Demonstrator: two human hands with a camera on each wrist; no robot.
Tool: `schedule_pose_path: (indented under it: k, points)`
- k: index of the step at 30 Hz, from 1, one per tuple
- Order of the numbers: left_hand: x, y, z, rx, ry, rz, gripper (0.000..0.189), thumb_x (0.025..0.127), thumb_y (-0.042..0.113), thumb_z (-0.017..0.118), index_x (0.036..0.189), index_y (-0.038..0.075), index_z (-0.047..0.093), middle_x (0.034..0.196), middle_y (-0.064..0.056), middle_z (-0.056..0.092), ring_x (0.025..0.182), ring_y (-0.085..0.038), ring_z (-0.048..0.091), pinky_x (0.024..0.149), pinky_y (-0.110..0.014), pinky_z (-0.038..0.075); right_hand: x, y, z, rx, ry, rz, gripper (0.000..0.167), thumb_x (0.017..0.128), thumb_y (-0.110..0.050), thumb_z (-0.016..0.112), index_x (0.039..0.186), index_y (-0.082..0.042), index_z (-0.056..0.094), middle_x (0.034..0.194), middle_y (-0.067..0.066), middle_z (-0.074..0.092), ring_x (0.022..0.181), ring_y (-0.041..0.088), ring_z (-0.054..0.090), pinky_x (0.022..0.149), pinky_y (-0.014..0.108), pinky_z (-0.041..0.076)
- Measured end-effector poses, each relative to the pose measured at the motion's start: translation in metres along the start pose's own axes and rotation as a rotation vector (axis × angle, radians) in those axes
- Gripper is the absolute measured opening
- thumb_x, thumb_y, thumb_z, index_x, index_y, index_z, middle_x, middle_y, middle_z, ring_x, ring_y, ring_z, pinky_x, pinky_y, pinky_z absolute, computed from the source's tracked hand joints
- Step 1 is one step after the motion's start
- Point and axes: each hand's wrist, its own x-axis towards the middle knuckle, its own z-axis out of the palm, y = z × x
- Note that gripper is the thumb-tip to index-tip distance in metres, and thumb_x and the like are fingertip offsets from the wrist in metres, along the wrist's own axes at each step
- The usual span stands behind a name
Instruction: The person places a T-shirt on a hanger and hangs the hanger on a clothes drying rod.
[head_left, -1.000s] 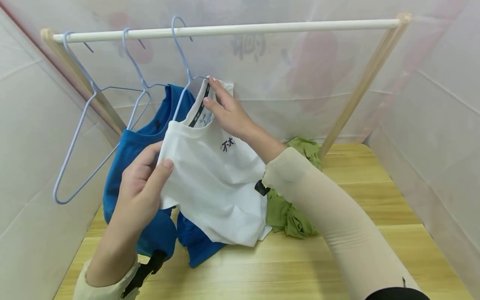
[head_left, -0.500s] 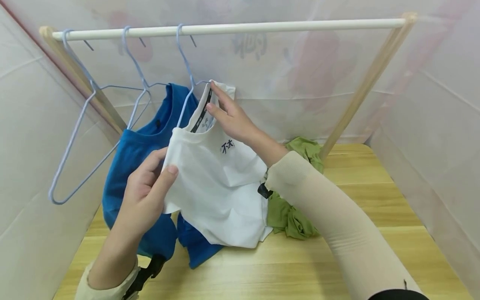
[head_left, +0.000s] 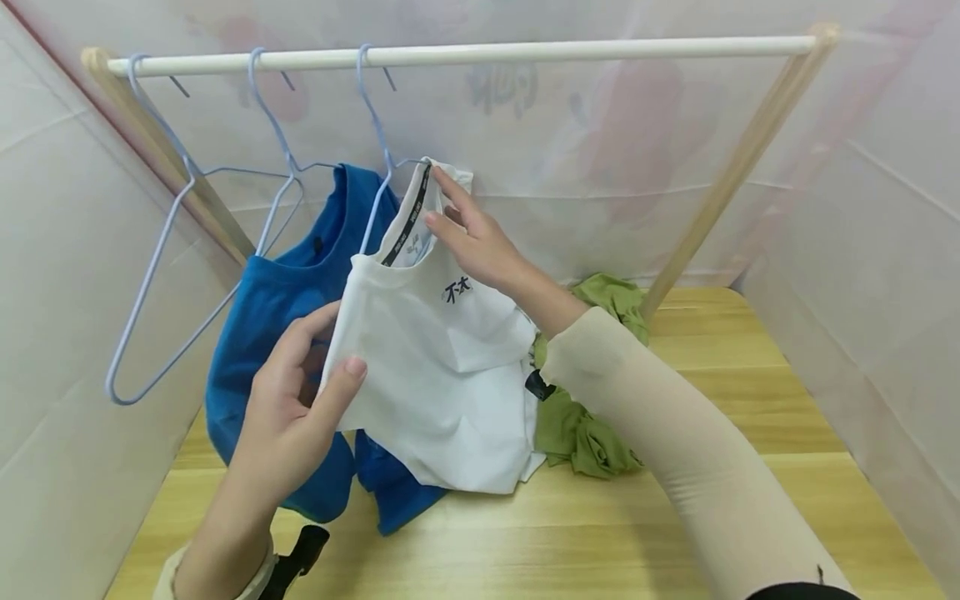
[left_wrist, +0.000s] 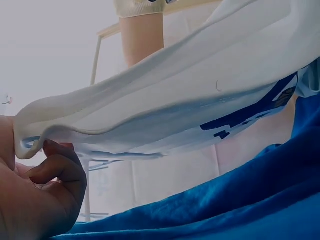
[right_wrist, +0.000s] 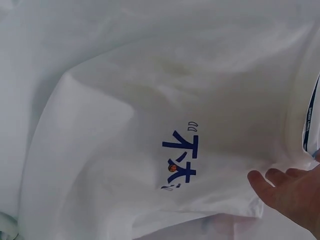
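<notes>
A white T-shirt with dark lettering hangs from a pale blue hanger, whose hook is over the rod. My left hand holds the shirt's left edge, thumb in front and fingers behind; in the left wrist view the fingers curl under the hem of the cloth. At the collar on the other side, my right hand touches the shirt near the shoulder with its index finger extended. The right wrist view shows that hand beside the neckline. A blue shirt hangs just behind on another hanger.
A white rod on wooden posts spans the back. One bare hanger hangs at the far left. Blue cloth and a crumpled green garment lie on the wooden table. Pale walls close in both sides.
The white shirt's hanger has come down, its raised hook now resting on the rod. Both hands and the shirt have shifted slightly right; my left hand is a little lower on the edge.
</notes>
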Motion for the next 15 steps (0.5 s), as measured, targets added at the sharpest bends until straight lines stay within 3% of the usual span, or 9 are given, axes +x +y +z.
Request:
schedule_pose_path:
  k: [4,9,15]
  points:
    - [-0.006,0.002,-0.001,0.051,0.015,-0.011,0.057,0.096,0.004,0.062,0.148,0.019,0.045,0.131,-0.005,0.057,0.092,-0.012,0.066,0.070,-0.026,0.059,-0.005,0.006,-0.005,-0.006,0.011,0.008,0.063,0.103,-0.043,0.050,0.157,-0.044,0.018,0.165,-0.007,0.021,0.147,0.029,0.033,0.116,0.046,0.035]
    - [-0.018,0.008,-0.004,0.110,0.059,0.008,0.059,0.092,0.000,0.066,0.146,0.017,0.049,0.122,-0.005,0.058,0.079,-0.009,0.059,0.056,-0.018,0.055,-0.015,0.014,-0.013,-0.015,0.017,0.019,0.062,0.104,-0.041,0.051,0.157,-0.042,0.019,0.165,0.002,0.024,0.147,0.029,0.034,0.117,0.046,0.033]
    - [-0.034,0.014,-0.011,0.234,0.088,0.042,0.064,0.084,-0.006,0.072,0.143,0.010,0.053,0.112,-0.006,0.057,0.071,-0.006,0.044,0.048,-0.014,0.039,-0.032,0.022,-0.030,-0.042,0.017,0.018,0.063,0.104,-0.040,0.050,0.159,-0.037,0.018,0.164,0.001,0.027,0.145,0.027,0.036,0.116,0.045,0.035]
